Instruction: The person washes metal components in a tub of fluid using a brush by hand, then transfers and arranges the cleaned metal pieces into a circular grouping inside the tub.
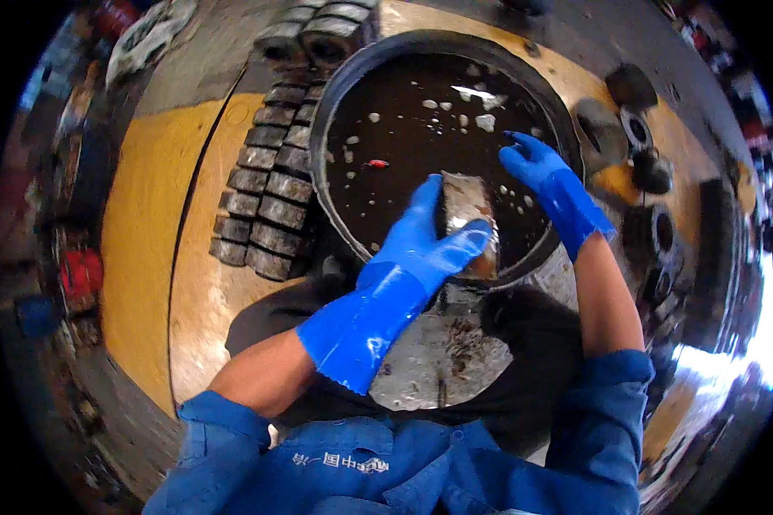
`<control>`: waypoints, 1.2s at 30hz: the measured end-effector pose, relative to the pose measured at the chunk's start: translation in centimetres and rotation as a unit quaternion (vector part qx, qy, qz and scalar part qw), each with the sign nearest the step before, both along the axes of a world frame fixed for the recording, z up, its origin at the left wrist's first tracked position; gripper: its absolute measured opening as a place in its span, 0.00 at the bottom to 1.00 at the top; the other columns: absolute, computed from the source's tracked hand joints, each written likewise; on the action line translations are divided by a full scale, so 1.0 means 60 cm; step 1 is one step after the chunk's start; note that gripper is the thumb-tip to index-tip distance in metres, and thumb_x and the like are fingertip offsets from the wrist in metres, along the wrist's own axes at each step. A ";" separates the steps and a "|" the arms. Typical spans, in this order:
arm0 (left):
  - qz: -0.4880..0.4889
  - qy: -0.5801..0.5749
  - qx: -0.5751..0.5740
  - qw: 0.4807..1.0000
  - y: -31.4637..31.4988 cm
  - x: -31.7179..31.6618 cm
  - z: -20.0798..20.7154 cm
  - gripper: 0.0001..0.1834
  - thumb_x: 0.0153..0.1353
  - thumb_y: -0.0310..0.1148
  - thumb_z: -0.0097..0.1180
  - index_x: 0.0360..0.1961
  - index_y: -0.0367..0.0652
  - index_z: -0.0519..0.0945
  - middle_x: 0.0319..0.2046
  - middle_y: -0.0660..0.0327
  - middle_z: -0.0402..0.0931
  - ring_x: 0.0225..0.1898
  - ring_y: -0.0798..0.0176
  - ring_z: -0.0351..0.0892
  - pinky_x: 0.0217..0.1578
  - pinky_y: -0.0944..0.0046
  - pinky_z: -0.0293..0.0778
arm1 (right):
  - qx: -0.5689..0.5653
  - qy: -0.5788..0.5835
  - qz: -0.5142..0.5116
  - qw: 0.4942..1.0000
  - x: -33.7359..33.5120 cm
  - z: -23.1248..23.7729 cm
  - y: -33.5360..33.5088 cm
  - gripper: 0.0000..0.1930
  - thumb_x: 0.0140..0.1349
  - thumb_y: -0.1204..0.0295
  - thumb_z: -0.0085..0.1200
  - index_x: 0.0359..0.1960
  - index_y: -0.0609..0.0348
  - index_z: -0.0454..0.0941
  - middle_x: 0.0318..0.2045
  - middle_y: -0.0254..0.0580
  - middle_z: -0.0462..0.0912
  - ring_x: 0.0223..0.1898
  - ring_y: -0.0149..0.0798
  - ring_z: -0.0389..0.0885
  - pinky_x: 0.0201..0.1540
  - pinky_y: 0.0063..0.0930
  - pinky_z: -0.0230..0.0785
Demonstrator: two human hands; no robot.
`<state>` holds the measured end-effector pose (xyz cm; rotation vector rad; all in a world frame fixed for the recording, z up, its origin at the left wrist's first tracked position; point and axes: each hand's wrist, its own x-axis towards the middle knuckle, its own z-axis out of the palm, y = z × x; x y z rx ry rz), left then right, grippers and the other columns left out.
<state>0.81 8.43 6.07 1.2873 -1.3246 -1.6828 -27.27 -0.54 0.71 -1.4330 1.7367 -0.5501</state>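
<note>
My left hand (pixel 429 245), in a long blue rubber glove, grips a wet, curved metal piece (pixel 469 206) at the near side of a large round basin (pixel 322 146). The thumb lies across the piece and the other fingers run along its left side; its underside is hidden. Dark liquid (pixel 412 94) with pale foam patches fills the basin. My right hand (pixel 537 163), gloved the same way, hovers over the basin's right part, apart from the piece. Its fingers are spread and slightly bent, with nothing seen in them. A small red object (pixel 376 163) shows in the liquid.
Left of the basin, curved metal blocks (pixel 270 184) stand in two rows on a yellowish board (pixel 146 249). More of them (pixel 335 34) sit at the far left. Several dark metal rings and cylinders (pixel 636 129) lie to the right. Below the basin is a dirty grey surface (pixel 429 343) between my legs.
</note>
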 end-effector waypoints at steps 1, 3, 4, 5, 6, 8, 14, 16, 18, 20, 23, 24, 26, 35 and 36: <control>-0.010 -0.035 -0.041 0.998 0.004 0.009 0.008 0.55 0.62 0.46 0.73 0.79 0.31 0.55 0.69 0.42 0.71 0.69 0.51 0.73 0.69 0.56 0.70 | -0.006 0.002 0.055 0.998 0.024 0.010 -0.018 0.38 0.67 0.51 0.62 0.74 0.58 0.70 0.62 0.60 0.82 0.63 0.50 0.81 0.67 0.42 0.73; -0.027 -0.063 0.002 0.998 0.006 0.012 0.026 0.57 0.61 0.49 0.73 0.80 0.32 0.54 0.68 0.39 0.71 0.69 0.48 0.74 0.69 0.55 0.70 | -0.012 0.012 0.140 0.990 0.078 0.040 -0.037 0.39 0.66 0.50 0.63 0.75 0.57 0.69 0.65 0.62 0.79 0.66 0.53 0.79 0.69 0.44 0.71; -0.027 -0.045 0.019 0.998 0.009 0.016 0.037 0.57 0.61 0.50 0.71 0.80 0.33 0.52 0.67 0.37 0.72 0.68 0.46 0.75 0.68 0.54 0.70 | 0.017 0.019 0.181 0.983 0.107 0.065 -0.054 0.41 0.65 0.47 0.63 0.75 0.53 0.68 0.69 0.62 0.75 0.70 0.57 0.75 0.73 0.48 0.68; -0.034 -0.035 0.027 0.998 0.013 0.018 0.042 0.58 0.61 0.50 0.70 0.81 0.33 0.51 0.68 0.35 0.71 0.69 0.42 0.74 0.69 0.53 0.70 | 0.043 0.051 0.231 0.971 0.126 0.071 -0.074 0.40 0.66 0.48 0.63 0.76 0.52 0.68 0.70 0.62 0.75 0.71 0.57 0.73 0.73 0.48 0.67; -0.038 -0.026 0.034 0.998 0.014 0.021 0.045 0.59 0.61 0.51 0.70 0.81 0.34 0.49 0.68 0.32 0.70 0.69 0.38 0.73 0.69 0.52 0.70 | 0.067 0.083 0.282 0.954 0.144 0.072 -0.104 0.39 0.67 0.49 0.63 0.76 0.51 0.67 0.70 0.61 0.74 0.73 0.57 0.71 0.74 0.48 0.65; -0.053 -0.028 0.027 0.998 0.015 0.026 0.033 0.60 0.61 0.53 0.67 0.82 0.37 0.46 0.68 0.28 0.69 0.69 0.32 0.72 0.70 0.50 0.69 | 0.086 0.187 0.386 0.899 0.187 0.078 -0.158 0.42 0.65 0.47 0.64 0.77 0.49 0.65 0.71 0.63 0.72 0.73 0.59 0.71 0.74 0.52 0.66; -0.094 -0.036 0.102 0.990 -0.002 0.031 0.057 0.60 0.63 0.54 0.66 0.83 0.41 0.42 0.70 0.30 0.67 0.69 0.31 0.72 0.71 0.47 0.68 | 0.125 0.336 0.525 0.772 0.300 0.087 -0.245 0.47 0.60 0.42 0.67 0.78 0.46 0.65 0.69 0.62 0.75 0.67 0.62 0.77 0.67 0.54 0.73; -0.125 -0.059 0.123 0.983 -0.012 0.034 0.061 0.58 0.65 0.55 0.65 0.83 0.43 0.43 0.71 0.34 0.67 0.69 0.33 0.72 0.71 0.46 0.69 | 0.137 0.364 0.566 0.727 0.331 0.077 -0.261 0.47 0.58 0.39 0.66 0.77 0.45 0.66 0.68 0.58 0.77 0.65 0.61 0.79 0.66 0.54 0.73; -0.109 -0.075 0.100 0.986 -0.011 0.032 0.054 0.59 0.64 0.57 0.64 0.84 0.45 0.43 0.65 0.31 0.73 0.65 0.29 0.76 0.67 0.44 0.72 | 0.146 0.393 0.598 0.683 0.375 0.072 -0.262 0.47 0.58 0.37 0.64 0.76 0.44 0.68 0.66 0.56 0.79 0.63 0.60 0.81 0.64 0.55 0.74; -0.132 -0.093 0.124 0.979 -0.020 0.035 0.060 0.60 0.63 0.59 0.64 0.84 0.47 0.42 0.64 0.32 0.75 0.62 0.28 0.78 0.65 0.42 0.74 | 0.150 0.427 0.618 0.643 0.416 0.073 -0.257 0.47 0.57 0.34 0.63 0.75 0.43 0.70 0.65 0.54 0.80 0.61 0.59 0.82 0.62 0.56 0.73; -0.122 -0.107 0.101 0.981 -0.019 0.033 0.054 0.59 0.63 0.59 0.64 0.84 0.47 0.42 0.66 0.33 0.74 0.63 0.30 0.78 0.66 0.42 0.72 | 0.165 0.471 0.636 0.589 0.467 0.045 -0.258 0.52 0.52 0.28 0.62 0.76 0.39 0.69 0.71 0.47 0.76 0.68 0.60 0.75 0.71 0.57 0.65; -0.159 -0.102 0.119 0.975 -0.025 0.040 0.062 0.56 0.69 0.60 0.58 0.84 0.50 0.39 0.72 0.39 0.67 0.69 0.35 0.74 0.70 0.44 0.70 | 0.163 0.485 0.642 0.572 0.474 0.016 -0.259 0.50 0.52 0.29 0.62 0.75 0.40 0.72 0.70 0.48 0.77 0.68 0.60 0.75 0.70 0.56 0.67; -0.172 -0.104 0.123 0.972 -0.029 0.043 0.063 0.56 0.69 0.60 0.58 0.84 0.51 0.39 0.72 0.39 0.68 0.69 0.36 0.74 0.70 0.44 0.70 | 0.173 0.477 0.668 0.544 0.474 -0.038 -0.264 0.49 0.52 0.29 0.63 0.73 0.40 0.74 0.69 0.48 0.78 0.67 0.59 0.77 0.69 0.55 0.68; -0.139 -0.079 0.100 0.982 -0.013 0.038 0.055 0.57 0.66 0.51 0.62 0.84 0.50 0.38 0.70 0.35 0.69 0.69 0.33 0.73 0.70 0.44 0.69 | 0.156 0.393 0.674 0.606 0.437 -0.016 -0.271 0.24 0.59 0.46 0.62 0.52 0.43 0.88 0.46 0.45 0.89 0.47 0.50 0.86 0.51 0.48 0.76; -0.139 -0.082 0.102 0.982 -0.012 0.039 0.057 0.57 0.65 0.52 0.63 0.84 0.49 0.39 0.70 0.35 0.69 0.69 0.33 0.72 0.70 0.45 0.69 | 0.160 0.366 0.661 0.636 0.408 -0.027 -0.277 0.24 0.61 0.47 0.61 0.53 0.45 0.87 0.46 0.45 0.89 0.47 0.48 0.86 0.50 0.47 0.76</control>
